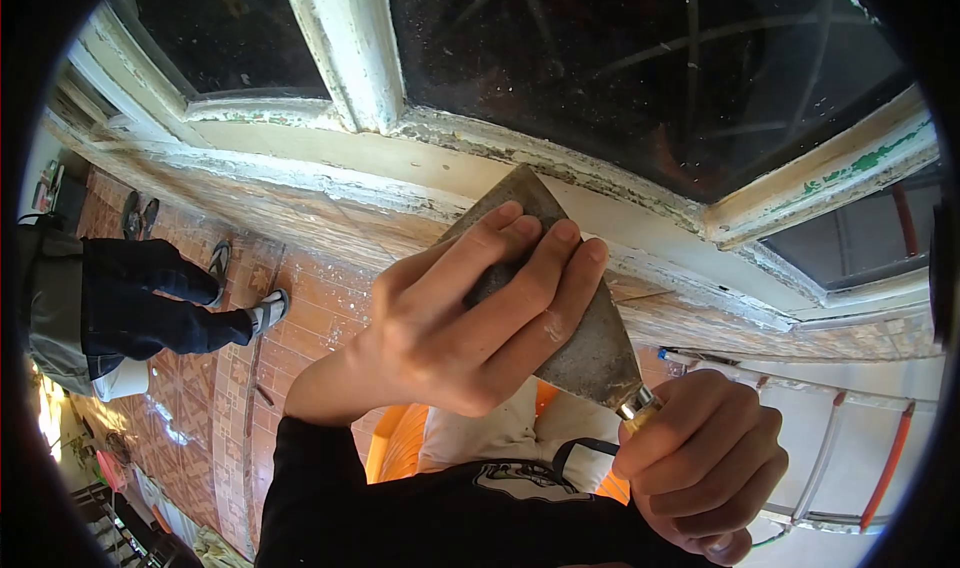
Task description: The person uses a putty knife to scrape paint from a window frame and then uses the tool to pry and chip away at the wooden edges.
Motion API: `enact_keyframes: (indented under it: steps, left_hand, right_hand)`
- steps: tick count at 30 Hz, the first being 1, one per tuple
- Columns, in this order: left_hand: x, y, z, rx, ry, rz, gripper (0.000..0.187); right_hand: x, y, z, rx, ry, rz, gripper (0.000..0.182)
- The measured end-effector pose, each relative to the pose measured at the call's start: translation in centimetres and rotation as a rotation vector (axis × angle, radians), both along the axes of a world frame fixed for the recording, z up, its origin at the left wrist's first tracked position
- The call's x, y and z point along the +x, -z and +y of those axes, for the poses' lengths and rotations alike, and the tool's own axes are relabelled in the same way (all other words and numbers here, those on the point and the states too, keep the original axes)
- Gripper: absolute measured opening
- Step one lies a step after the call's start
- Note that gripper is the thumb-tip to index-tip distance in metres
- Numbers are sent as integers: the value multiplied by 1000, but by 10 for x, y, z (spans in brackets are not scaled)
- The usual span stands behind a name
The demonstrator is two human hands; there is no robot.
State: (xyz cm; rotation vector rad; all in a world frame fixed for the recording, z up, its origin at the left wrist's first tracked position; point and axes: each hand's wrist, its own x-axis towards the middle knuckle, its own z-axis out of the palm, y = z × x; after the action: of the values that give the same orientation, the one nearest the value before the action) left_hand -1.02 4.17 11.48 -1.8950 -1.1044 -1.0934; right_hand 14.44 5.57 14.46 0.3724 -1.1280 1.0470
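Note:
A wide grey metal scraper (590,353) is held in front of the window frame (480,158), its far corner overlapping the lower rail. My right hand (705,463) is closed around its yellowish handle, just behind the metal collar. My left hand (480,308) lies over the blade with its fingers pressed together on the flat face; the thumb is hidden. The frame's white paint is chipped, with green patches showing. Whether the blade touches the frame I cannot tell.
Dark glass panes (640,58) fill the top. Another person (165,298) in dark trousers and sandals stands at the left on the tiled floor (310,298). An orange chair (395,433) is under me. A ladder (830,448) lies at the right.

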Motion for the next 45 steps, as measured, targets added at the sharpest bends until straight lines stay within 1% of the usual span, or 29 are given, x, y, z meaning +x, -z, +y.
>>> enact_keyframes:
  steps: [2,8,12,14,16,18,21,23,24,26,27,34,37,43,45]
  left_hand:
    - [1,0,-1,-3,-16,10,37]
    - [0,0,0,2,-40,-2,37]
    - [-5,0,1,-41,-70,-12,35]
    - [-4,-1,1,-45,-66,-30,35]
    - [-4,-1,1,-48,-58,-46,35]
    - [-5,-1,2,19,-66,-6,33]
    - [-3,4,4,61,-61,-17,34]
    - [-3,2,3,48,-73,-10,34]
    - [-3,1,3,37,-85,-3,34]
    - [-6,0,6,37,-84,-4,34]
    - [-7,0,7,34,-86,-8,34]
    - [-6,-6,0,-36,-73,-15,33]
    - [-3,-5,-3,-71,-93,-20,37]
    - [-1,-3,-6,-51,-84,-33,37]
    - [1,-4,-13,-412,69,-53,37]
  right_hand:
    - [-3,1,7,133,-122,37,46]
    - [-9,-2,16,232,-187,48,39]
    - [-11,0,16,169,-137,-7,38]
    - [-9,-4,12,81,-80,-66,39]
    - [-6,-6,10,80,-93,-90,40]
    - [0,-5,8,82,-105,-117,41]
    - [17,5,5,15,-85,-184,42]
    - [24,8,3,-22,-68,-225,43]
    - [18,5,6,-20,-66,-224,43]
    - [-2,-5,14,86,-72,-176,43]
    - [-2,-6,14,87,-69,-175,43]
    - [-1,-7,12,37,-78,-187,42]
    - [3,-7,10,21,-87,-202,41]
    - [3,0,15,-79,-97,-221,40]
    - [3,5,18,-124,-105,-228,39]
